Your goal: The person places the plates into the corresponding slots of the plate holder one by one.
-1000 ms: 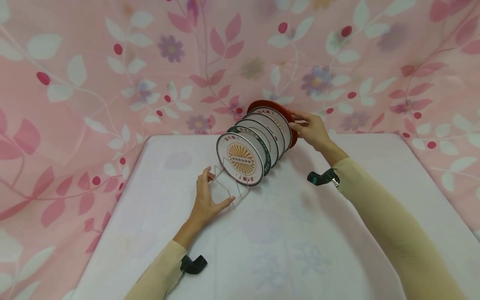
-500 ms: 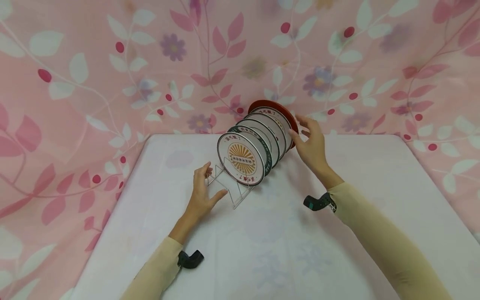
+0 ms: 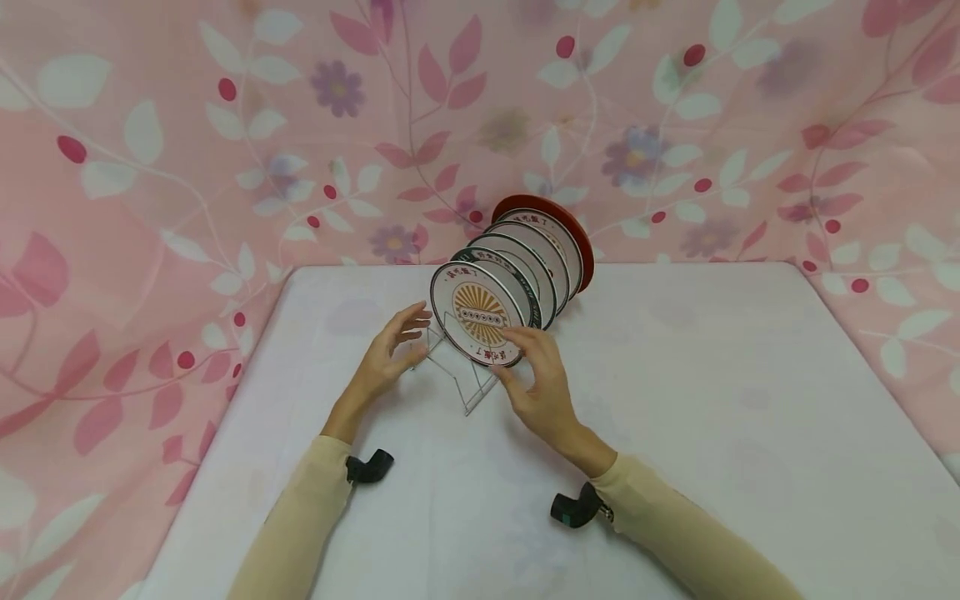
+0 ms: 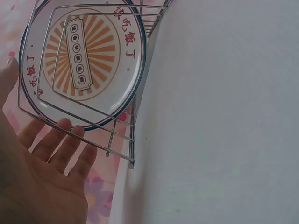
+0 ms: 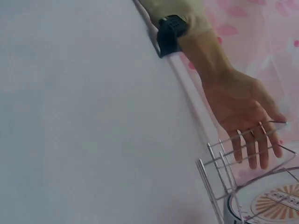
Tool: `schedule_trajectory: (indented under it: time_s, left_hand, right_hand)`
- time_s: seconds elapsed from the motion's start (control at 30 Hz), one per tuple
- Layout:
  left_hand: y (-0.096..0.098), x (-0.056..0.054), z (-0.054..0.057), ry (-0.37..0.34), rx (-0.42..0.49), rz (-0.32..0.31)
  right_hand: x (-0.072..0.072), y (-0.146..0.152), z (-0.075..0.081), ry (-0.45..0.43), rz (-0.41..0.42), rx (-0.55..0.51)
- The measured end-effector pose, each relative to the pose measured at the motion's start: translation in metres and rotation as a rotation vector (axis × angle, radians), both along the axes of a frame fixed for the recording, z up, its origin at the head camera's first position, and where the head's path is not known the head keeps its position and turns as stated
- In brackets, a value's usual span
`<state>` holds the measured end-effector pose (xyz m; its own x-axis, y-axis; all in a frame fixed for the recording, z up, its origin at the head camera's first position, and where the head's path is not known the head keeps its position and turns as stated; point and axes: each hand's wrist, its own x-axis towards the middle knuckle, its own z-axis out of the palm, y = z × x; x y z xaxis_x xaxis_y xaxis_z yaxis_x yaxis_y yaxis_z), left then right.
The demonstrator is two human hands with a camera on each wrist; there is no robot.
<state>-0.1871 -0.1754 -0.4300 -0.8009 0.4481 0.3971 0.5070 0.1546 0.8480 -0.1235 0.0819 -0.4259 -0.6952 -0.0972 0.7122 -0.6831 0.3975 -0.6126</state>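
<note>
Several round plates stand on edge in a wire dish rack [image 3: 459, 385] at the table's far side. The front plate [image 3: 467, 302] is white with an orange sunburst and red characters; a red round piece [image 3: 586, 242] stands at the back of the row. My left hand [image 3: 380, 360] is left of the rack's front, fingers spread; in the left wrist view its fingertips [image 4: 63, 125] lie close to the wires, contact unclear. My right hand [image 3: 542, 392] hovers at the front plate's lower right, thumb and forefinger apart. The right wrist view shows the left hand, not the right.
A white cloth covers the table [image 3: 675, 375]. Right behind the table's far edge hangs a pink floral curtain [image 3: 337, 167], close to the back of the row. Black cameras [image 3: 577, 507] sit on both wrists.
My right hand has left the red piece at the back and come forward and left to the front plate. My left hand has drawn slightly away from the rack. The plates stay put.
</note>
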Motion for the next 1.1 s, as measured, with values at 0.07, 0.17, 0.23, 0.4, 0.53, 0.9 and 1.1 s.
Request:
schedule_trajectory:
  time_s: [0.07, 0.17, 0.23, 0.4, 0.53, 0.9, 1.1]
  left_hand:
    - [0.001, 0.001, 0.003, -0.017, -0.013, -0.032]
    - [0.002, 0.002, 0.003, -0.017, -0.020, -0.059]
    - [0.002, 0.003, 0.002, -0.014, -0.029, -0.061]
    - [0.003, 0.006, 0.002, -0.025, -0.061, -0.056]
    - [0.004, 0.008, 0.004, -0.037, -0.061, -0.078]
    - [0.009, 0.012, 0.008, -0.082, -0.144, -0.092]
    - [0.004, -0.005, -0.021, -0.064, -0.155, -0.101]
  right_hand:
    - [0.005, -0.009, -0.008, -0.018, 0.000, 0.023]
    - [0.008, -0.018, -0.018, -0.071, 0.003, 0.073]
    - [0.010, -0.023, -0.022, -0.126, 0.007, 0.101]
    - [0.010, -0.030, -0.028, -0.228, -0.009, 0.115]
    - [0.008, -0.034, -0.029, -0.235, -0.038, 0.133]
    - [0.011, -0.031, -0.022, -0.212, -0.099, 0.227]
    - [0.011, -0.023, -0.006, -0.266, -0.100, 0.326]
